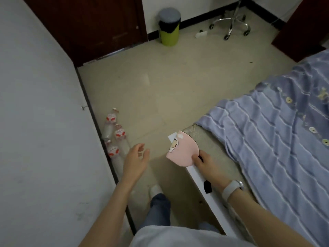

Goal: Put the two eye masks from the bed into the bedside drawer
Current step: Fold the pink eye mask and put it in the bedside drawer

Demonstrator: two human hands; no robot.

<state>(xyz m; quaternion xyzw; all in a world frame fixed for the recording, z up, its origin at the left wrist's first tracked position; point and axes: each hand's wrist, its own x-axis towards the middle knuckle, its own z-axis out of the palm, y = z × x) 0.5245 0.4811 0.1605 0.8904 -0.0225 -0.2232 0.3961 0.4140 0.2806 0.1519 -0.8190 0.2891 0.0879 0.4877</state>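
Left hand hangs forward, fingers loosely curled and holding nothing; right hand reaches out, fingers pinched closed, wrist banded.

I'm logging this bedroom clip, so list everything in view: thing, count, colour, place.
eye mask: one, pink, held over the bed's edge
bed frame: one, white, lower right
blanket: one, blue striped, on the bed
bottles: several, clear with red labels, along the left wall
bin: one, green with grey lid, by the door
door: one, dark brown, top left
chair base: one, chrome, top right
watch: one, white, right wrist
left hand: open, empty
right hand: gripping the eye mask
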